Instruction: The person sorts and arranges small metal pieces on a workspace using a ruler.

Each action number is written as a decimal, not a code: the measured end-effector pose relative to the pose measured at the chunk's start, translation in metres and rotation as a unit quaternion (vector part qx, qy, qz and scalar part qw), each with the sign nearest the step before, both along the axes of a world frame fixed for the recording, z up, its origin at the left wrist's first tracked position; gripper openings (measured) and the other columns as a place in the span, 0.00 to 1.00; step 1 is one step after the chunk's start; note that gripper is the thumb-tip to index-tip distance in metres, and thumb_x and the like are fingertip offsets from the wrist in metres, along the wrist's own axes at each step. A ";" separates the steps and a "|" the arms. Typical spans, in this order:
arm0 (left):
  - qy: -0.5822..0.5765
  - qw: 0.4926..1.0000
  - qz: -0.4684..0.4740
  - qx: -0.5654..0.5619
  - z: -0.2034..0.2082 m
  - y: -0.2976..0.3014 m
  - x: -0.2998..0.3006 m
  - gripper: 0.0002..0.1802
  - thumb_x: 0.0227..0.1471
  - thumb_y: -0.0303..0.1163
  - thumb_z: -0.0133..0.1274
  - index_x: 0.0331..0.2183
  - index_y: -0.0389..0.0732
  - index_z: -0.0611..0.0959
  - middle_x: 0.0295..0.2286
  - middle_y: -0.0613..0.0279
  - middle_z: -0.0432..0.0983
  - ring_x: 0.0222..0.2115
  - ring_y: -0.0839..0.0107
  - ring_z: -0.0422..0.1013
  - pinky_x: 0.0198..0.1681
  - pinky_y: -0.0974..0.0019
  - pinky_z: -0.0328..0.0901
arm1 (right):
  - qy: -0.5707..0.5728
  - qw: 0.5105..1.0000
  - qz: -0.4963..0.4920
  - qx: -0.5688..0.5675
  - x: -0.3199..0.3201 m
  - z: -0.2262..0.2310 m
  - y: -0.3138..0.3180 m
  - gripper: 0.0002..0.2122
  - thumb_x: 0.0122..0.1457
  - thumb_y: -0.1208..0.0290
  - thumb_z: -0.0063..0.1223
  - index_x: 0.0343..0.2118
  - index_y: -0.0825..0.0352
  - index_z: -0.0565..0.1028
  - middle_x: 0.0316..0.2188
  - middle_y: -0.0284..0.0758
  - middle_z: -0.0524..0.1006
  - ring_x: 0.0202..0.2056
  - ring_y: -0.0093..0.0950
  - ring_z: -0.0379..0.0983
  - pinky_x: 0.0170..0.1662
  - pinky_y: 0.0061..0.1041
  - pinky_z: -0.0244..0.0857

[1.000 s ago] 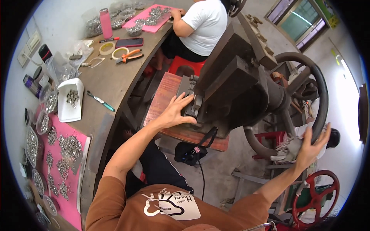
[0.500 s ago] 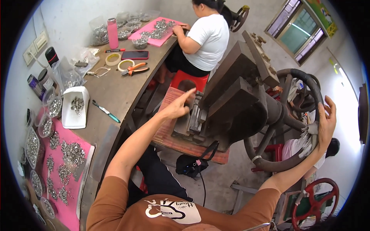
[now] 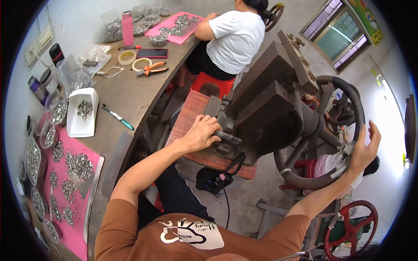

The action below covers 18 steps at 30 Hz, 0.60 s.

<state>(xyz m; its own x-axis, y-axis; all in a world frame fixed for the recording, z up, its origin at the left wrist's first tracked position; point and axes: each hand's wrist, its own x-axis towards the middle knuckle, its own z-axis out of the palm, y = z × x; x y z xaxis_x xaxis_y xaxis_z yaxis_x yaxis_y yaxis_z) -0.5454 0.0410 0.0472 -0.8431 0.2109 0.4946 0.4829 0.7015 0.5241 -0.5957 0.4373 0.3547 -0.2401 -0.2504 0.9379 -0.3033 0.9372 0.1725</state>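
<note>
My left hand (image 3: 203,132) is closed, thumb and fingers around the end of a dark oblong metal block (image 3: 228,138), at the bed of a heavy hand press (image 3: 263,115). Other metal tooling (image 3: 213,106) lies on the bed just beyond my fingers. My right hand (image 3: 366,145) has its fingers stretched out and apart; its palm side rests against the press's large handwheel (image 3: 362,104), beside a pale rag (image 3: 342,163) tied round the rim. The underside of the block is hidden.
A worktable (image 3: 117,98) at left bears a white tray (image 3: 82,122) of small metal parts, a toothbrush (image 3: 118,116), orange-handled pliers (image 3: 152,68) and a phone (image 3: 152,53). A person in a white shirt (image 3: 237,41) sits beyond; another is partly hidden behind the wheel. A black bag (image 3: 213,179) hangs below the press.
My left hand has come down and nearer, from pointing over the tooling to gripping the dark block. My right hand stays at the wheel. The seated person has shifted slightly right in view.
</note>
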 end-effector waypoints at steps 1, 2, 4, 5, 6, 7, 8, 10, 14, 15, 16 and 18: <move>0.057 0.998 0.020 0.006 -0.002 0.004 0.006 0.17 0.45 0.34 0.65 0.38 0.41 0.81 0.35 0.61 0.72 0.42 0.59 0.67 0.51 0.54 0.58 | 0.033 0.999 0.013 -0.027 0.019 -0.017 -0.028 0.11 0.62 0.76 0.58 0.46 0.69 0.78 0.42 0.38 0.79 0.42 0.32 0.76 0.50 0.30 0.68; 0.055 0.998 0.030 0.007 -0.006 0.004 0.013 0.17 0.45 0.34 0.65 0.38 0.41 0.81 0.35 0.61 0.72 0.42 0.59 0.67 0.51 0.54 0.58 | 0.009 0.993 0.101 -0.054 0.035 -0.049 -0.053 0.09 0.62 0.80 0.56 0.44 0.70 0.78 0.41 0.39 0.80 0.41 0.33 0.76 0.49 0.30 0.68; 0.101 0.990 0.096 0.016 -0.015 -0.012 0.045 0.17 0.45 0.33 0.65 0.38 0.41 0.81 0.34 0.60 0.72 0.40 0.59 0.68 0.51 0.55 0.58 | -0.189 0.911 0.365 0.042 0.062 -0.113 -0.119 0.11 0.56 0.80 0.60 0.43 0.70 0.79 0.36 0.41 0.81 0.38 0.36 0.77 0.48 0.31 0.70; 0.096 0.987 0.131 0.015 -0.011 -0.020 0.066 0.16 0.45 0.33 0.65 0.38 0.41 0.81 0.33 0.61 0.73 0.40 0.59 0.68 0.51 0.56 0.58 | -0.344 0.842 0.413 0.053 0.071 -0.148 -0.144 0.17 0.53 0.77 0.65 0.47 0.70 0.77 0.41 0.43 0.79 0.40 0.38 0.76 0.49 0.33 0.70; 0.094 0.983 0.157 0.015 -0.007 -0.026 0.082 0.16 0.45 0.33 0.65 0.38 0.41 0.81 0.33 0.61 0.73 0.40 0.59 0.68 0.51 0.56 0.58 | -0.427 0.789 0.442 0.002 0.080 -0.186 -0.169 0.24 0.52 0.75 0.67 0.52 0.71 0.72 0.47 0.45 0.76 0.43 0.40 0.75 0.49 0.35 0.70; 0.106 0.979 0.176 0.019 -0.003 -0.032 0.100 0.16 0.46 0.33 0.65 0.38 0.41 0.80 0.34 0.61 0.72 0.40 0.59 0.68 0.51 0.55 0.58 | -0.449 0.780 0.436 -0.018 0.081 -0.217 -0.194 0.26 0.53 0.73 0.67 0.54 0.72 0.70 0.48 0.46 0.74 0.45 0.41 0.75 0.50 0.36 0.70; 0.116 0.973 0.200 0.018 -0.001 -0.039 0.121 0.16 0.46 0.33 0.64 0.38 0.42 0.80 0.34 0.62 0.72 0.41 0.60 0.68 0.52 0.55 0.58 | -0.472 0.766 0.434 -0.037 0.080 -0.243 -0.216 0.28 0.54 0.72 0.67 0.56 0.73 0.68 0.50 0.47 0.73 0.47 0.43 0.74 0.50 0.37 0.69; 0.114 0.956 0.269 0.005 0.002 -0.050 0.162 0.16 0.46 0.32 0.64 0.39 0.41 0.80 0.34 0.62 0.72 0.40 0.60 0.69 0.51 0.55 0.58 | -0.528 0.708 0.469 0.016 0.078 -0.270 -0.253 0.27 0.55 0.74 0.64 0.56 0.75 0.67 0.48 0.50 0.73 0.47 0.46 0.74 0.49 0.38 0.69; 0.111 0.896 0.429 0.000 -0.008 -0.062 0.254 0.17 0.45 0.31 0.64 0.39 0.41 0.81 0.36 0.60 0.74 0.41 0.60 0.69 0.50 0.57 0.58 | -0.487 0.616 0.614 0.084 0.110 -0.289 -0.326 0.19 0.58 0.83 0.56 0.53 0.73 0.71 0.40 0.47 0.76 0.39 0.45 0.76 0.44 0.34 0.70; 0.095 0.877 0.470 0.006 -0.011 -0.061 0.281 0.17 0.45 0.32 0.65 0.39 0.41 0.81 0.36 0.60 0.74 0.41 0.60 0.69 0.50 0.56 0.58 | -0.494 0.569 0.649 0.101 0.123 -0.289 -0.344 0.17 0.58 0.86 0.52 0.52 0.72 0.73 0.38 0.47 0.77 0.38 0.45 0.76 0.43 0.34 0.70; 0.081 0.859 0.505 0.016 -0.013 -0.058 0.307 0.18 0.44 0.32 0.66 0.39 0.41 0.82 0.36 0.60 0.74 0.41 0.59 0.69 0.50 0.56 0.59 | -0.494 0.541 0.670 0.118 0.137 -0.291 -0.360 0.17 0.58 0.86 0.52 0.52 0.72 0.73 0.38 0.47 0.77 0.38 0.45 0.76 0.43 0.34 0.70; 0.072 0.830 0.552 0.010 -0.019 -0.052 0.346 0.18 0.44 0.32 0.66 0.39 0.41 0.82 0.36 0.60 0.74 0.41 0.59 0.69 0.49 0.56 0.59 | -0.523 0.482 0.677 0.189 0.161 -0.294 -0.383 0.17 0.59 0.85 0.52 0.51 0.71 0.73 0.38 0.47 0.77 0.39 0.45 0.76 0.43 0.35 0.69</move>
<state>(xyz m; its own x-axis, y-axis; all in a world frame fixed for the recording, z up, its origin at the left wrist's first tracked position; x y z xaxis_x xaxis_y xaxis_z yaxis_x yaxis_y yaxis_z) -0.1996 -0.0110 0.0277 -0.4483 -0.6617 0.6010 -0.3903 0.7497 0.5344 -0.4346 0.0547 0.0607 0.0921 -0.9470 0.3076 -0.6991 -0.2815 -0.6573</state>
